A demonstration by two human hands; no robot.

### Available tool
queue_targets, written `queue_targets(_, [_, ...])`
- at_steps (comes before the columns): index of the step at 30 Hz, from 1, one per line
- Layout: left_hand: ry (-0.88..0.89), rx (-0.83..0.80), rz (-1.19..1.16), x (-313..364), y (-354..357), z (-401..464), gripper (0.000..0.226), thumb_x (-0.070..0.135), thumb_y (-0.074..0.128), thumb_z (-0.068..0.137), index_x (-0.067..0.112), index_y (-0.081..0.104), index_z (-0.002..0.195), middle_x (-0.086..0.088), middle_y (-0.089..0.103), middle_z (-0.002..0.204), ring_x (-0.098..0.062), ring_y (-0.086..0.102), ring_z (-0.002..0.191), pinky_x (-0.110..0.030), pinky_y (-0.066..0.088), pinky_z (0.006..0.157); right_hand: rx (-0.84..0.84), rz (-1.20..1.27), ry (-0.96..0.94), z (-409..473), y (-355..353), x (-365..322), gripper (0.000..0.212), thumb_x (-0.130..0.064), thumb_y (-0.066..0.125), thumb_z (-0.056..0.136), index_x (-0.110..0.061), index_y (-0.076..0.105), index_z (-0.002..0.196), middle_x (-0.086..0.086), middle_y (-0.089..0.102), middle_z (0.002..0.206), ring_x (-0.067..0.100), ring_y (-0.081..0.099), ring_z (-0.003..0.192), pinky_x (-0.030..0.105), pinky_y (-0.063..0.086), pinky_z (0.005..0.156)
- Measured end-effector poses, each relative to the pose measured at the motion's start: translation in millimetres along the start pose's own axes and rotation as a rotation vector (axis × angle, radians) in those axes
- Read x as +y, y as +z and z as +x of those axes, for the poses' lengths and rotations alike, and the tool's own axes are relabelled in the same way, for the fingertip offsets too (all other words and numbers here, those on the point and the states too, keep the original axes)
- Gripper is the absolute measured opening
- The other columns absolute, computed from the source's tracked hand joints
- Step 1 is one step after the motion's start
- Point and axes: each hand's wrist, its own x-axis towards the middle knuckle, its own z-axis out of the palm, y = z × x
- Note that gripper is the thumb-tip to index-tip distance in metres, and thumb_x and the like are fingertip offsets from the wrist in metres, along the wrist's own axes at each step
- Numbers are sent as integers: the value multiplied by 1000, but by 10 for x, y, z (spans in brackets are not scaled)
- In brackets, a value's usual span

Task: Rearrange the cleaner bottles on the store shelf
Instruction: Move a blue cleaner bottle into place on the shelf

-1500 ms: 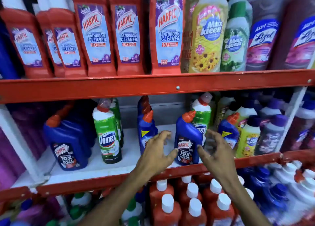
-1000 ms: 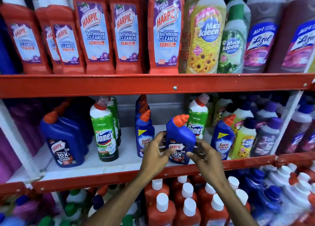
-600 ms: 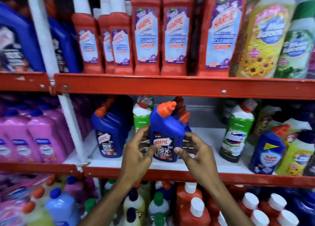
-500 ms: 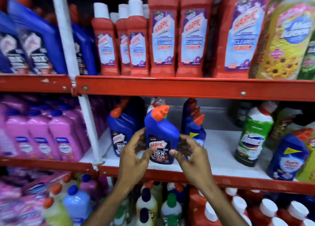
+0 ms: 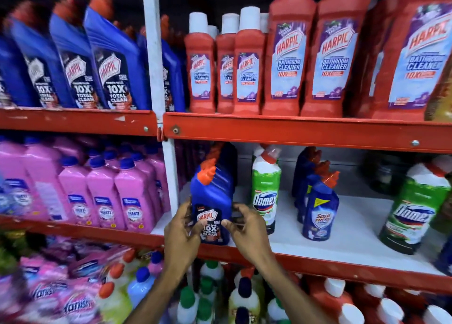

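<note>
Hands first — your left hand (image 5: 182,228) and right hand (image 5: 245,228) pinch the blue Harpic bottle (image 5: 211,201) from both sides, low at its label, and it stands at the front edge of the white shelf board (image 5: 342,228). Keep it upright and slide it straight back, so its orange cap (image 5: 206,172) stays off the bottles behind. Green Domex bottle (image 5: 266,189) stands just beside your right hand, the white upright post (image 5: 171,177) close beyond your left — little room there.

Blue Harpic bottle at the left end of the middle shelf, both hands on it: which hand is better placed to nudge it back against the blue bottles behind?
Probably the right hand. It has open shelf beside it, while the left hand is squeezed between the blue Harpic bottle and the white upright.
</note>
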Motion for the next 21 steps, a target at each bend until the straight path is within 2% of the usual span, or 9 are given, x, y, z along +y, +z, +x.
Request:
queue_targets(2, [0,-18,21,-65,-16,5,82,-5,71,87,62,49,129,32,72,115,0,73,103,-31,60,88,-3,-1,10,4,46,36,40,-33,73,80,-18,66,118,3,72,110,16,69,97,40,59,86])
queue_targets(4, [3,-29,68,-92,-20,4,82,1,71,89,65,44,131,41,69,110,10,70,97,-26,59,86,-13,12,34,14,84,71,42,-38,71,82,-20,66,119,1,71,113,15,68,100,39,58,89])
queue_targets(5, [11,-25,89,-66,-23,-6,76,4,71,90,62,43,132,40,70,107,11,69,94,-24,59,84,-18,12,44,21,86,72,42,-37,71,83,-19,65,120,1,71,115,14,68,102,37,58,90])
queue_targets(7, [35,-2,125,-36,7,-28,67,10,68,93,48,44,142,21,73,114,4,70,93,-30,60,86,-33,14,47,21,68,67,42,-32,72,85,-17,63,124,0,69,119,9,68,101,22,57,87])
queue_targets(9, [54,40,139,-21,33,-75,68,10,67,93,30,40,151,1,69,131,-12,69,107,-38,59,96,-41,53,34,-28,7,34,43,-25,71,87,-18,61,128,-1,67,122,4,68,99,10,54,81])
queue_targets(12, [157,146,174,38,70,-168,62,18,63,93,19,42,151,-8,50,150,-22,53,135,-41,49,111,8,-29,-81,-181,-201,21,45,-25,64,91,-27,55,134,-8,59,127,5,62,107,25,55,93])
queue_targets(16, [550,301,342,199,219,-264,46,18,64,86,11,61,132,-12,56,135,-28,57,125,-48,49,104,154,-356,-278,-372,-624,24,45,-22,59,90,-26,54,134,-7,59,133,10,51,122,27,51,97])
queue_targets(18, [696,279,399,306,389,-297,44,19,65,86,10,63,129,-14,60,133,-32,58,124,-51,49,103,214,-481,-350,-440,-848,82,44,-17,59,88,-19,57,132,1,61,133,19,52,125,35,51,99])
queue_targets(21, [832,116,500,495,704,-358,54,22,66,87,12,55,139,-16,56,146,-33,49,140,-58,41,113,290,-633,-394,-541,-1177,277,46,-16,59,87,-13,58,133,8,58,140,29,49,134,42,43,110])
